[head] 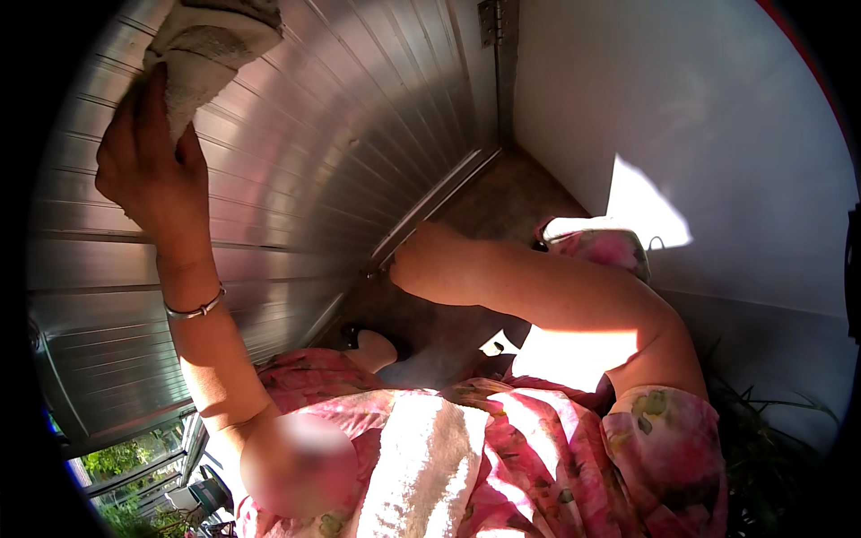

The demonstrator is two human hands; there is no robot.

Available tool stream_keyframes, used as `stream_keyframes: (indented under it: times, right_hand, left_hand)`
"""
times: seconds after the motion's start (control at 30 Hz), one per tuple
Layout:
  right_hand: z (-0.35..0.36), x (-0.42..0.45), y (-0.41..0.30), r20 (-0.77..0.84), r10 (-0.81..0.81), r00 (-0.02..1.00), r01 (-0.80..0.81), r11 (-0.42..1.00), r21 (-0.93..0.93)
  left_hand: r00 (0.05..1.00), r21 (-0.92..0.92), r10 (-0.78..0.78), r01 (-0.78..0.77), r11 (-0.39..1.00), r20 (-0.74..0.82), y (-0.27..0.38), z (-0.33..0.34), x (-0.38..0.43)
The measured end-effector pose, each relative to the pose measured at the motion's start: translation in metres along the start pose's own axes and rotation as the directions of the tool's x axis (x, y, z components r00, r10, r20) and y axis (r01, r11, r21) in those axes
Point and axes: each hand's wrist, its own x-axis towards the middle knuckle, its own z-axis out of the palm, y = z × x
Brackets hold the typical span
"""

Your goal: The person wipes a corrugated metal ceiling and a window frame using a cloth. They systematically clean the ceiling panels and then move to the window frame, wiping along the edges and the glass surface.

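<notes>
At the upper left my left hand (151, 161), with a metal bangle (196, 311) on the wrist, grips a folded greyish cloth (202, 64). The cloth is up against, or just in front of, a ribbed shiny metal door (282, 168); I cannot tell whether it touches. My right arm reaches in from the right across the middle. Its hand (427, 262) is bent and appears near the door's lower edge strip (437, 202). Those fingers face away, so whether they hold anything is hidden.
A hinge (496, 23) joins the door to a frame beside a pale wall (672, 101). A white towel (427, 464) hangs over my pink floral clothing (538, 464). Dark grassy leaves (760, 444) stand at lower right. A shoe (353, 334) shows on the brown floor (518, 188).
</notes>
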Motion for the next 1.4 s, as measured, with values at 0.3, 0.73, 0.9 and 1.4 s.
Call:
stream_keyframes:
  times: [0.3, 0.73, 0.9, 1.4]
  right_hand:
    - [0.005, 0.004, -0.027, -0.129, -0.03, 0.991, 0.022, 0.998, -0.064]
    - [-0.028, -0.01, -0.034, -0.176, -0.063, 0.982, 0.076, 0.995, 0.066]
    - [-0.037, -0.012, -0.034, -0.147, -0.077, 0.986, 0.088, 0.993, 0.075]
    - [-0.025, -0.006, -0.024, -0.095, -0.095, 0.991, 0.089, 0.994, -0.069]
  left_hand:
    - [0.915, -0.263, 0.181, -0.086, 0.961, 0.362, 0.105, 0.017, -0.123]
    - [0.816, -0.478, 0.388, -0.16, 0.864, 0.429, 0.205, 0.064, -0.246]
    - [0.694, -0.493, 0.494, -0.225, 0.84, 0.524, 0.239, 0.074, -0.298]
    - [0.822, -0.401, 0.204, 0.031, 0.916, 0.532, 0.156, 0.016, -0.225]
